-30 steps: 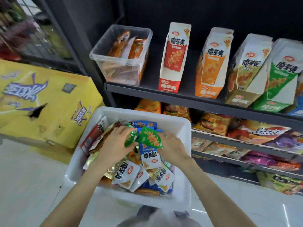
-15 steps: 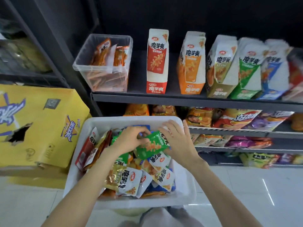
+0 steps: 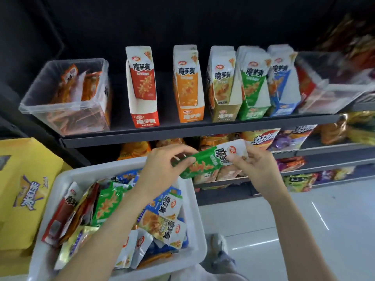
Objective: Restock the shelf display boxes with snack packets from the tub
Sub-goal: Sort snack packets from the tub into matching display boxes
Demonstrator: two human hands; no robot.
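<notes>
— Green and white foil, that flat snack packet (image 3: pixel 211 161) — you have it clear of the white plastic tub (image 3: pixel 194 201), held crosswise in the air below the dark shelf edge (image 3: pixel 182 131). Your left hand (image 3: pixel 162 169) pinches its green end between thumb and curled fingers; your right hand (image 3: pixel 257 169) grips the white end the same way.

— How will it handle?

— Light, I judge, and soft — a slick film pouch that bends and can slide out of a loose pinch. Hold it by the sealed ends or flat across the faces, not by squeezing the middle.

— And where does it go?

— The tall green cardboard display box (image 3: pixel 253 88) on the upper shelf looks like the match, between the olive box (image 3: pixel 223 92) and the blue box (image 3: pixel 283 86). It is already packed tight, so turn the packet upright and slide it in behind the front ones. A limp packet may buckle if you push from the top.
</notes>
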